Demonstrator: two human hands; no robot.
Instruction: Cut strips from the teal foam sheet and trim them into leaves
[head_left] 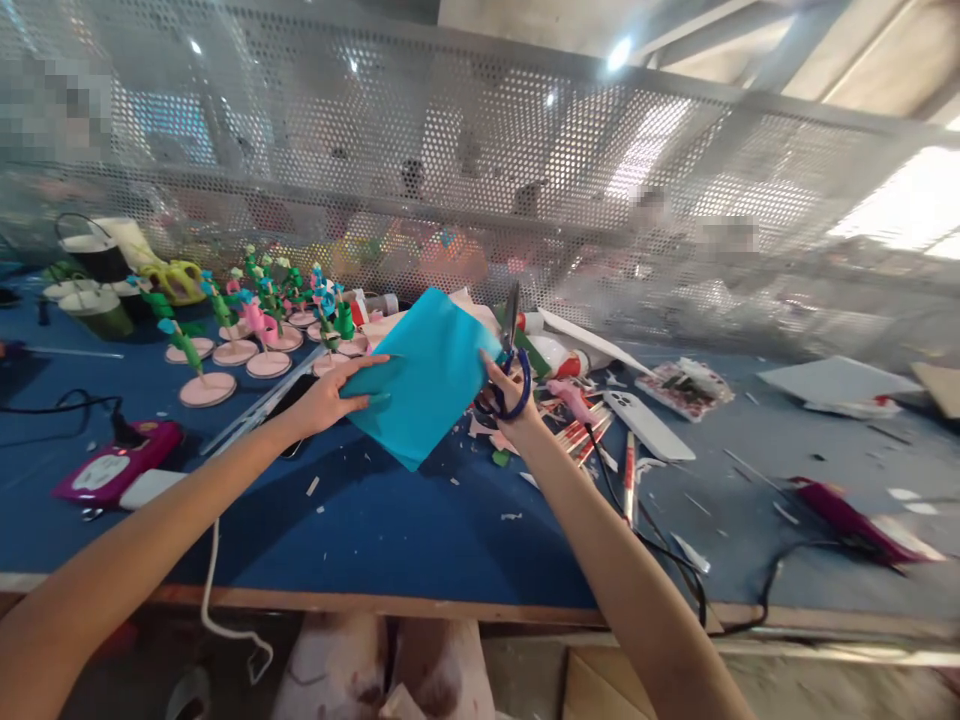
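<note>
A sheet of blue paper (424,380) is held up over the table between both hands. My left hand (334,395) pinches its left edge, thumb below and fingers above. In my right hand (510,395) is a pair of scissors (523,385) with dark blue handles, blades pointing up and away. The fingertips of that same hand also touch the right edge of the paper. The scissor blades stand beside the sheet, not across it.
Small paper flowers on round pink bases (208,388) crowd the left back. Around them lie a purple power bank (120,465), a dark phone (289,440), a white phone (649,425), a pink glue gun (571,400), and paper scraps. A perforated metal screen (420,150) rises behind the blue table (420,540).
</note>
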